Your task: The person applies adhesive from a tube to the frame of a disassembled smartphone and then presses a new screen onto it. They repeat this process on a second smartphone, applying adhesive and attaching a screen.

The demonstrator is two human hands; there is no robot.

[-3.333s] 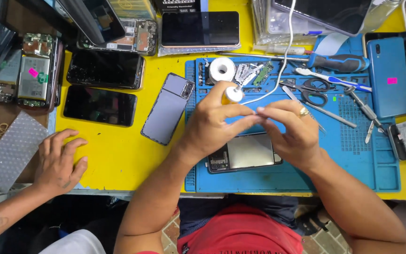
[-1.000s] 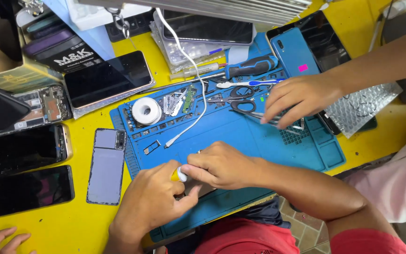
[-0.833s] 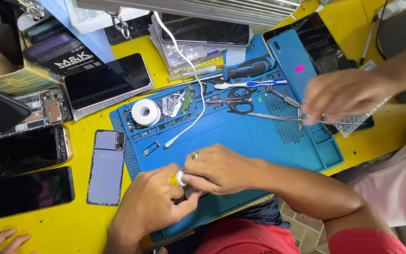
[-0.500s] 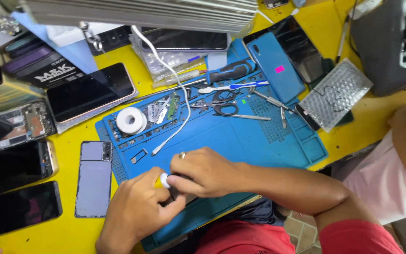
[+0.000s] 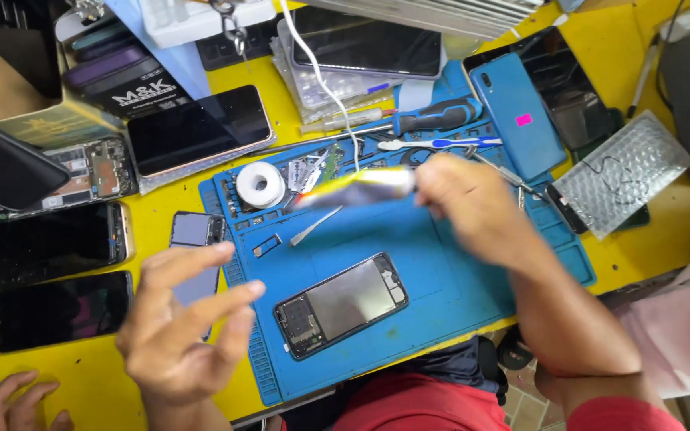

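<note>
An opened phone (image 5: 341,303) with its back off lies flat on the blue work mat (image 5: 441,271). My left hand (image 5: 185,319) hovers to the left of it with fingers spread, holding nothing. My right hand (image 5: 473,203) is over the mat's upper middle, blurred by motion, gripping a pale tube (image 5: 361,185) with yellow and dark marks that points left. Just beyond the tube's tip sits a white tape roll (image 5: 259,183). A thin metal pry tool (image 5: 313,227) lies on the mat below the tube.
Several phones and screens (image 5: 197,128) cover the yellow table (image 5: 153,223) at left and top. A blue-handled screwdriver (image 5: 433,116), scissors, a toothbrush and a blue phone (image 5: 517,112) lie at the mat's far side. Another person's hand (image 5: 9,403) rests at bottom left; a pink-clad person (image 5: 680,327) is at right.
Both my hands have lifted off the phone, which now lies uncovered. My right hand has risen holding the tube; my left hand has drawn back left and opened. The other person's arm has left the mat.
</note>
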